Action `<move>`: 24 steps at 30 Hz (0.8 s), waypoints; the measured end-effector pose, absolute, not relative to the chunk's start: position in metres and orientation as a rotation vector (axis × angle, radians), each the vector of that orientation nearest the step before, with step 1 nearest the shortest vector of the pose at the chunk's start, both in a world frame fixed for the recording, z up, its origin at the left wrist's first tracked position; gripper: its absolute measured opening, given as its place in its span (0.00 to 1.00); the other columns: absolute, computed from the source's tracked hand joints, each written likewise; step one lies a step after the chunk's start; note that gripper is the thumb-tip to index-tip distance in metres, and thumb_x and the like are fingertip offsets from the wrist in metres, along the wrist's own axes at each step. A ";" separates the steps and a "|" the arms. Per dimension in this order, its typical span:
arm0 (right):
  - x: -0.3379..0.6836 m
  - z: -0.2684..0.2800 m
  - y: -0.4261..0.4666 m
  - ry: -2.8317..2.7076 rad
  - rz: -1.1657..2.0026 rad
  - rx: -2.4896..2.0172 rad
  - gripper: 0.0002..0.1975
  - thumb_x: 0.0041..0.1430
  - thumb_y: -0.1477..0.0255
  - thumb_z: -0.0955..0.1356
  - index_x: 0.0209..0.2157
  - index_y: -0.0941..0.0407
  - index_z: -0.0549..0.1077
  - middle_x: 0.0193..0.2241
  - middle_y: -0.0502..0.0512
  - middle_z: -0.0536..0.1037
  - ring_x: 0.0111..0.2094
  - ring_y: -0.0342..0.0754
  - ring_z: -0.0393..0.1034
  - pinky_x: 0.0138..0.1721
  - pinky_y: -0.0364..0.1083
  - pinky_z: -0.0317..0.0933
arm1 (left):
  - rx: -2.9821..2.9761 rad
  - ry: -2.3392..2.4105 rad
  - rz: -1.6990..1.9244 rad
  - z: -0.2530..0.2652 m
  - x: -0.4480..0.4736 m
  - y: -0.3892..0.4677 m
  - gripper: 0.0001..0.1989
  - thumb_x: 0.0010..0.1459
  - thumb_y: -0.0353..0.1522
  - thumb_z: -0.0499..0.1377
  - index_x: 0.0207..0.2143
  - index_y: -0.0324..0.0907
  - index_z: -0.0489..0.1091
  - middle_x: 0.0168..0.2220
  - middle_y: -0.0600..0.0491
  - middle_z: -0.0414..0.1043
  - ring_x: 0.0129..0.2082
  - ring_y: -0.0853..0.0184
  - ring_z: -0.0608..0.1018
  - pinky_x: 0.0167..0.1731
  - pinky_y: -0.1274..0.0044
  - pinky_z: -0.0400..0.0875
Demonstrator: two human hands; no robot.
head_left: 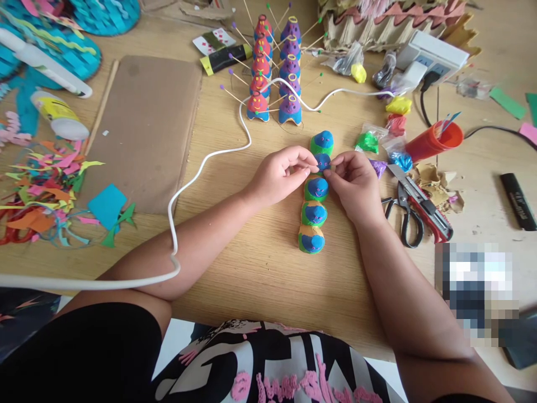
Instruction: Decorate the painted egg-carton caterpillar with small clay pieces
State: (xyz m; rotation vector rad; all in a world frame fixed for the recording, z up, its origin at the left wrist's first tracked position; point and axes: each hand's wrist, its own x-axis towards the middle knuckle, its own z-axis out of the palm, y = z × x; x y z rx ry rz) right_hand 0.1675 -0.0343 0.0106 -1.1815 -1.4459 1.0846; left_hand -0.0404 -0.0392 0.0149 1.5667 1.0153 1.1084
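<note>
Both hands — left hand point(279, 176), right hand point(354, 182) — pinch the second dome of a blue-green caterpillar point(315, 193); scissors point(409, 210) lie just beside.

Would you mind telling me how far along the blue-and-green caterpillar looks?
Done: two caterpillars, red and purple, stand with stick legs. In hand: left hand and right hand pinch the second hump of the blue-and-green caterpillar. Left: it has no sticks yet.

Pixelated patch point(476, 291) hides object; fingers cover second dome point(323, 162).
</note>
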 end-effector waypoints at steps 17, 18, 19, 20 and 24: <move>0.168 0.010 -0.036 -1.459 1.065 -1.196 0.10 0.59 0.70 0.76 0.38 0.51 0.73 0.25 0.43 0.64 0.26 0.40 0.55 0.29 0.45 0.50 | 1.579 0.987 1.080 0.011 -0.041 -0.040 0.08 0.64 0.26 0.63 0.45 0.43 0.75 0.44 0.52 0.88 0.42 0.66 0.87 0.36 0.76 0.76; 0.168 0.010 -0.036 -1.464 1.063 -1.193 0.10 0.59 0.69 0.76 0.38 0.51 0.73 0.25 0.43 0.64 0.26 0.41 0.55 0.29 0.45 0.50 | 1.587 0.990 1.079 0.011 -0.041 -0.040 0.08 0.64 0.27 0.63 0.45 0.43 0.75 0.44 0.52 0.88 0.41 0.67 0.87 0.36 0.76 0.76; 0.168 0.010 -0.036 -1.470 1.065 -1.191 0.10 0.60 0.68 0.76 0.38 0.50 0.73 0.26 0.43 0.63 0.26 0.41 0.55 0.29 0.45 0.51 | 1.597 0.992 1.081 0.011 -0.041 -0.040 0.08 0.63 0.27 0.63 0.45 0.43 0.75 0.44 0.52 0.88 0.40 0.67 0.87 0.35 0.77 0.76; 0.168 0.010 -0.036 -1.475 1.068 -1.191 0.10 0.60 0.67 0.76 0.39 0.50 0.73 0.26 0.43 0.63 0.26 0.41 0.55 0.29 0.45 0.51 | 1.606 0.990 1.088 0.011 -0.041 -0.040 0.08 0.63 0.26 0.63 0.44 0.43 0.75 0.44 0.52 0.88 0.40 0.67 0.87 0.35 0.77 0.76; 0.168 0.009 -0.036 -1.475 1.058 -1.195 0.10 0.62 0.63 0.74 0.39 0.49 0.71 0.27 0.45 0.63 0.27 0.43 0.56 0.30 0.46 0.53 | 1.622 0.982 1.169 0.011 -0.043 -0.040 0.08 0.63 0.25 0.62 0.44 0.43 0.76 0.44 0.52 0.87 0.45 0.66 0.87 0.40 0.76 0.77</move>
